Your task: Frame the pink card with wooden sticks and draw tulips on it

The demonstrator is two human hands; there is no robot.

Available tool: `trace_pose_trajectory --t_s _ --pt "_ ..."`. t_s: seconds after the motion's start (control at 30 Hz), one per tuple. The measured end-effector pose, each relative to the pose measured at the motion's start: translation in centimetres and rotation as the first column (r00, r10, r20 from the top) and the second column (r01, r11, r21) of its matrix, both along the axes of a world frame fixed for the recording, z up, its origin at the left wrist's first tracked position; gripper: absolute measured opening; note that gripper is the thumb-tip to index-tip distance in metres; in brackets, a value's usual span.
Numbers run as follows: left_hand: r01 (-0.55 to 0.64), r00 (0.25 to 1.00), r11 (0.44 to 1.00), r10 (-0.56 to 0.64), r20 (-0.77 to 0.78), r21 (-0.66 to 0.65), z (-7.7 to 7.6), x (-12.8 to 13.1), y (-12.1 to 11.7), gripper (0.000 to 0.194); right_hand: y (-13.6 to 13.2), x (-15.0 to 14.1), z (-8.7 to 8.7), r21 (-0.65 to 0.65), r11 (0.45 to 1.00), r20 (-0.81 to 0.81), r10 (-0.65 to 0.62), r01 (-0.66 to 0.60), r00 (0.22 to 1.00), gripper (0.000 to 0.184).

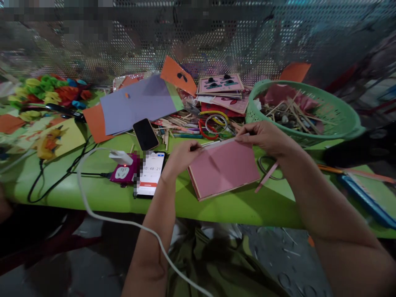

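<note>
Pink card (227,171) lies over the near edge area of the green table (222,214), straight in front of the person, between both hands. Long axis runs left-right, right end canted slightly far. Pale strip (224,142) runs along the card's far long edge; that edge is the line that matters, and both hands are on it. Left hand (182,156) is at the far-left corner, fingers narrow, tips closed on the edge. Right hand (266,135) is at the far-right end, thumb and finger pinched on the edge, set a bit farther out than the left. Can't tell how much of either pinch is strip and how much is card. From the fingertips, the card body lies toward the near side. Strip span between the hands is uncovered; the right hand is nearer its right end, the left nearer its left. Loose pink strip (266,178) sits just right of the card, inboard of the right forearm, with a grey ring (262,165) beside it. Lit phone (150,175) is left of the left wrist. Red-handled scissors (202,131) lie just beyond the card; green basket (312,139) is far right, beyond the right hand.
</note>
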State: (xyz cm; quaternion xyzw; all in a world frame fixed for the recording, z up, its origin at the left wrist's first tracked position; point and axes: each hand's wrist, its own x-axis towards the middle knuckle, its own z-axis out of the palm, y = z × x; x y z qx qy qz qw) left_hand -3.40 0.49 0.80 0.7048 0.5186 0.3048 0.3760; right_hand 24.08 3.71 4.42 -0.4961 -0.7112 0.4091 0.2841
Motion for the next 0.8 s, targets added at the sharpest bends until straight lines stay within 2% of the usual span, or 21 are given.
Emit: trace_pose_trajectory --t_s 0.1,0.17,0.2,0.27,0.33,0.37,0.43,0.47,0.53,0.57,0.6,0.63,0.67,0.7,0.73,0.8 --pt "-0.084 0.991 0.996 0.079 0.112 0.035 -0.1 -0.2 0.2 0.018 -0.5 0.7 0.3 -0.062 0.998 -0.018 0.013 -0.014 1.000 0.051" --pt "-0.226 0.954 0.966 0.194 0.229 0.124 -0.2 -0.3 0.3 0.017 -0.9 1.2 0.2 -0.128 0.992 -0.065 -0.005 -0.003 0.998 0.047" --pt "-0.321 0.920 0.928 0.259 0.296 0.187 -0.2 -0.3 0.4 0.017 -1.0 1.4 0.0 -0.161 0.987 -0.103 -0.038 0.021 0.994 0.045" --pt "-0.510 0.830 0.803 0.364 0.423 0.308 -0.2 -0.4 0.3 0.025 -1.3 1.7 -0.6 -0.214 0.971 -0.206 -0.150 0.105 0.967 0.045" --pt "-0.615 0.765 0.685 0.395 0.510 0.391 -0.1 -0.3 0.1 0.032 -1.3 1.8 -1.4 -0.243 0.949 -0.318 -0.275 0.203 0.907 0.044" --pt "-0.631 0.752 0.653 0.384 0.535 0.419 0.0 -0.2 -0.1 0.034 -1.2 1.7 -1.9 -0.247 0.937 -0.368 -0.326 0.247 0.871 0.044" --pt "-0.611 0.761 0.652 0.325 0.562 0.449 0.1 0.2 -0.6 0.037 -1.0 1.3 -2.7 -0.246 0.918 -0.451 -0.393 0.312 0.801 0.043" --pt "-0.573 0.776 0.689 0.282 0.564 0.443 0.3 0.5 -0.9 0.038 -0.9 0.9 -3.0 -0.257 0.911 -0.487 -0.410 0.322 0.771 0.043" --pt "-0.431 0.814 0.824 0.178 0.553 0.368 0.6 1.1 -1.6 0.040 -0.8 0.2 -3.5 -0.311 0.898 -0.527 -0.435 0.311 0.730 0.044" --pt "-0.292 0.841 0.916 0.110 0.530 0.274 0.8 1.4 -2.0 0.041 -0.8 -0.2 -3.6 -0.346 0.891 -0.533 -0.444 0.293 0.721 0.044" --pt "-0.133 0.855 0.977 0.027 0.519 0.167 1.0 1.7 -2.4 0.043 -0.8 -0.5 -3.7 -0.376 0.886 -0.534 -0.446 0.272 0.718 0.044" --pt "0.060 0.862 0.997 -0.077 0.501 0.051 1.3 2.0 -2.7 0.046 -1.0 -0.8 -3.8 -0.399 0.883 -0.533 -0.443 0.248 0.720 0.044" --pt "0.248 0.852 0.967 -0.190 0.488 -0.056 1.4 2.4 -3.0 0.048 -1.1 -1.1 -3.7 -0.415 0.882 -0.534 -0.436 0.224 0.724 0.045" --pt "0.403 0.827 0.905 -0.295 0.479 -0.139 1.5 2.7 -3.3 0.049 -1.3 -1.3 -3.7 -0.427 0.882 -0.536 -0.426 0.202 0.729 0.045" --pt "0.510 0.802 0.837 -0.378 0.463 -0.200 1.6 3.1 -3.6 0.048 -1.5 -1.5 -3.6 -0.436 0.881 -0.537 -0.419 0.184 0.733 0.046" --pt "0.608 0.774 0.745 -0.480 0.413 -0.275 1.2 3.9 -4.0 0.044 -1.9 -1.7 -3.5 -0.455 0.877 -0.534 -0.411 0.158 0.739 0.049"
